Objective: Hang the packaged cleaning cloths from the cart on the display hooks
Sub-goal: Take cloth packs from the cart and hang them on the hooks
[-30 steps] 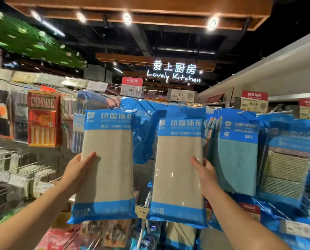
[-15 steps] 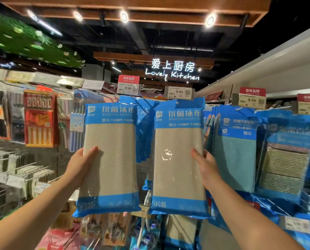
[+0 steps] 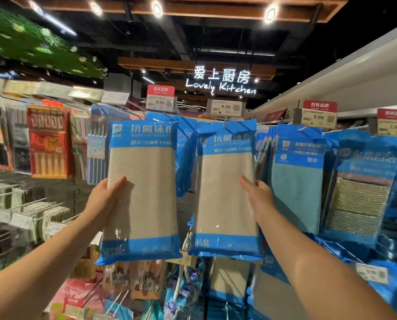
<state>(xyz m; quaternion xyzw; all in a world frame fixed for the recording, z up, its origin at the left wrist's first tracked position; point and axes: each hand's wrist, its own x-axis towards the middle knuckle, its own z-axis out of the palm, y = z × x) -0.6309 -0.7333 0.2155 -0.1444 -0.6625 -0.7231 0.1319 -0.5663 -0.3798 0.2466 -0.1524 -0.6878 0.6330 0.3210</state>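
I hold up two blue-edged packs of grey cleaning cloths in front of the display. My left hand [image 3: 102,202] grips the left pack [image 3: 144,192] by its left edge, thumb across the front. My right hand [image 3: 258,199] grips the right pack [image 3: 222,197] by its right edge. The right pack's top reaches a display hook [image 3: 225,123] under a 9.99 price tag [image 3: 226,108]; whether the hook passes through its hole is unclear. The left pack's top sits just below another 9.99 tag [image 3: 160,102]. The cart is out of view.
Blue packs of teal cloths [image 3: 296,181] and scouring pads [image 3: 359,195] hang to the right. Red chopstick packs [image 3: 47,142] and wire hooks with small goods [image 3: 26,204] fill the left. More goods hang below the held packs.
Both hands have raised their packs higher and closer to the hooks. The right pack's top now meets the hook under the price tag.
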